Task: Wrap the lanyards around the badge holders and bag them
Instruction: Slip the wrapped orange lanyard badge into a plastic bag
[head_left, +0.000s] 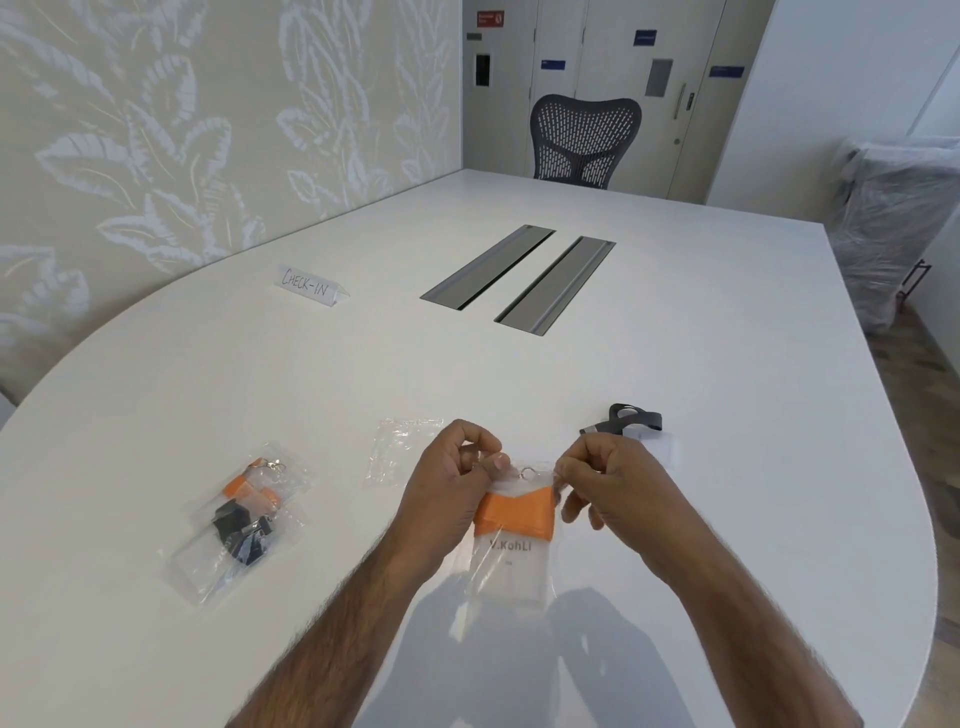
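Badge holder (511, 553), wound in its orange lanyard (517, 513), hangs inside a clear bag (501, 603) that we hold above the table (675, 374) just before us; our left hand (454, 480) and right hand (610, 486) each pinch its top edge, likely to press it sealed.

Both hands up off white table (675, 364): left hand (447, 488) and right hand (608, 488) pinch top corners of clear bag (511, 566) holding orange-wrapped badge holder (517, 512). Filled bags (236, 519) near left, empty bag (400, 452) beyond left hand.
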